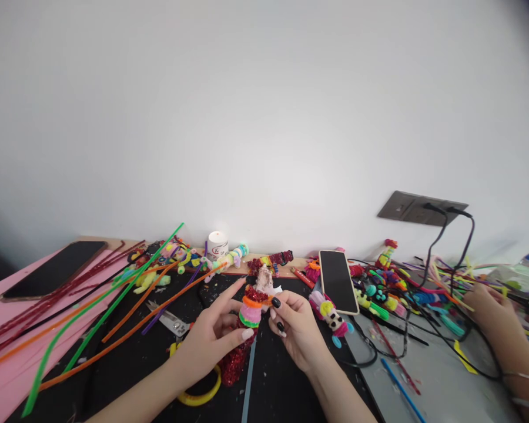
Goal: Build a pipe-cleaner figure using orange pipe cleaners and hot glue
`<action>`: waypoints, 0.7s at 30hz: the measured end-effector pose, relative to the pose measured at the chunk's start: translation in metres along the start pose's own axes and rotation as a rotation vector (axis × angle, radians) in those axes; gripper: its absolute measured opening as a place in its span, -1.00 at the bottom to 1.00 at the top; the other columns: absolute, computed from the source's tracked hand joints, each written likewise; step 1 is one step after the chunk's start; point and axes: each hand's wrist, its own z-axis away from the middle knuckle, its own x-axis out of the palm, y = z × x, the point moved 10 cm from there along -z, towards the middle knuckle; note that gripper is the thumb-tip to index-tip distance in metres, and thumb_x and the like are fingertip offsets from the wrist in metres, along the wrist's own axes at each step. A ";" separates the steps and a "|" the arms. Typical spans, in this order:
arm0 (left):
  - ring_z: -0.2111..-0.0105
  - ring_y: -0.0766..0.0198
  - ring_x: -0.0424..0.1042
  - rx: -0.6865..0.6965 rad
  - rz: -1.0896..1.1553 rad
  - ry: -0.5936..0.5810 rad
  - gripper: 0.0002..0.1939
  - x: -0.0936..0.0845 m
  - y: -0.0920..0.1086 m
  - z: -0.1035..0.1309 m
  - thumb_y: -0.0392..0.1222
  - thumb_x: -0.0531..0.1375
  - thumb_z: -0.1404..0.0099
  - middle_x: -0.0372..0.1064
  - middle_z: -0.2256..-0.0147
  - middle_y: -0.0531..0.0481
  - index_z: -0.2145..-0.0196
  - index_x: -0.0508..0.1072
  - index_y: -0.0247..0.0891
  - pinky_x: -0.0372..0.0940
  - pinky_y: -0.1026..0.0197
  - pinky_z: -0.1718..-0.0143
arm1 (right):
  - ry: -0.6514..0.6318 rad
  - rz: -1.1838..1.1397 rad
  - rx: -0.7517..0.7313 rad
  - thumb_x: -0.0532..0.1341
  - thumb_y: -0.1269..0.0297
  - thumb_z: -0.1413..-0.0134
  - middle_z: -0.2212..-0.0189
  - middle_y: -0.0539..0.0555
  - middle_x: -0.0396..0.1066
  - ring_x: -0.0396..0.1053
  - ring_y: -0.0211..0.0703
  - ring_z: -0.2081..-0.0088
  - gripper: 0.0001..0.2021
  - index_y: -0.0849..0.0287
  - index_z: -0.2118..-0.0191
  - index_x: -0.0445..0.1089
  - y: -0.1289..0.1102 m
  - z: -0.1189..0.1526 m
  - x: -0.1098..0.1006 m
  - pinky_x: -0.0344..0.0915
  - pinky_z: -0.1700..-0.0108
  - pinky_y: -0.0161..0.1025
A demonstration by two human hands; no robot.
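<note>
Both hands' grip (nearly closed) pinches the striped pipe-cleaner piece (250, 311).

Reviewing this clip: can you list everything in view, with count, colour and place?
Wall: one, white, behind
Wall plate: one, grey, right; two black plugs
Phones: two, dark screens; one left, one right of centre
Tub: one, white, by wall
Scissors: one, yellow-handled, beneath left hand
Pink sheet: left, count unclear
Mat: black, centre
Table: grey, right
Pipe cleaners: many, mixed colours, both sides
Fuzzy figures: several, multicoloured, along back
Fuzzy piece: one, red-orange-pink-green, in both hands' grip
Co-worker's hand: one, far right
Left hand, right hand: centre
</note>
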 end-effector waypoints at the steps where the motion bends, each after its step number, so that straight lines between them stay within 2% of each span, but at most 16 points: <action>1: 0.18 0.20 0.41 -0.001 -0.003 -0.002 -0.21 0.000 0.000 0.000 -0.19 0.27 -0.19 0.37 0.11 -0.07 -0.28 -0.01 -0.06 0.28 0.18 0.18 | 0.002 0.012 -0.001 0.38 0.21 0.11 0.72 -0.09 0.18 -0.07 -0.41 0.69 -0.74 0.21 0.62 0.38 0.000 0.000 0.000 -0.16 0.63 -0.36; 9: 0.23 0.24 0.41 -0.015 0.012 0.012 -0.20 0.000 0.001 0.001 -0.19 0.28 -0.18 0.37 0.15 -0.04 -0.28 0.00 -0.08 0.29 0.21 0.19 | 0.037 0.106 -0.039 0.39 0.24 0.14 0.66 -0.08 0.26 -0.03 -0.41 0.69 -0.80 0.20 0.55 0.40 -0.004 -0.001 -0.004 -0.11 0.65 -0.38; 15: 0.21 0.23 0.41 -0.015 0.038 0.006 -0.15 0.001 -0.001 0.001 -0.20 0.29 -0.17 0.38 0.17 -0.05 -0.30 -0.07 -0.08 0.30 0.21 0.21 | 0.033 0.126 -0.052 0.39 0.24 0.13 0.71 -0.15 0.17 -0.04 -0.41 0.70 -0.80 0.18 0.50 0.36 -0.003 -0.001 -0.007 -0.09 0.65 -0.40; 21: 0.23 0.24 0.41 -0.006 0.056 0.006 -0.17 -0.001 -0.002 0.000 -0.20 0.29 -0.18 0.38 0.17 -0.04 -0.29 -0.06 -0.07 0.29 0.22 0.22 | -0.004 0.199 -0.058 0.36 0.19 0.06 0.70 -0.17 0.16 -0.06 -0.43 0.69 -0.76 0.17 0.48 0.30 0.000 -0.003 -0.008 -0.13 0.65 -0.41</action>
